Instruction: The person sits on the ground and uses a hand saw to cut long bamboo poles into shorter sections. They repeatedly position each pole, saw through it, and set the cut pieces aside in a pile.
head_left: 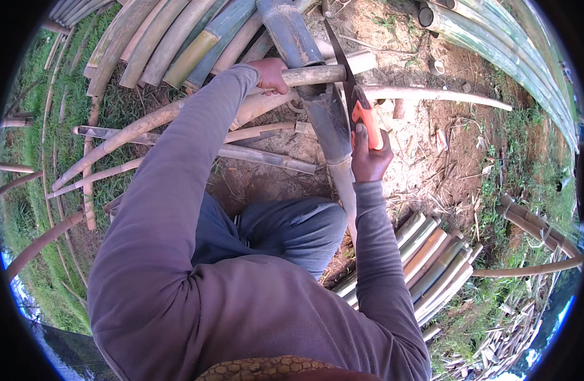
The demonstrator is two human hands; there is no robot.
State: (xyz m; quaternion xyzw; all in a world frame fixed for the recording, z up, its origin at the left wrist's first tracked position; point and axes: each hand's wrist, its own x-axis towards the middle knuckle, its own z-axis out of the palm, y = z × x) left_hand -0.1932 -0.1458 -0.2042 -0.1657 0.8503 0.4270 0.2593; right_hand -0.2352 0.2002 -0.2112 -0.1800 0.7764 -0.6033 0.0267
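Observation:
My left hand [270, 75] is closed around a slim bamboo pole [317, 75], near the pole's right end. In my right hand [371, 155] is a handsaw [368, 120] with an orange handle, and its dark blade [344, 60] points up and away, touching or right beside that end. Beneath the slim pole runs a thick, dark bamboo pole [327, 124], stretching from the far side toward my knee. A dark notch or opening shows in it just below the slim pole.
Cut bamboo lengths [158, 44] lie in rows at the far left, with green poles [495, 44] at the far right. Shorter pieces [432, 254] are stacked beside my right forearm. A long thin pole [438, 94] extends rightward. Bamboo scraps [495, 346] heap at lower right.

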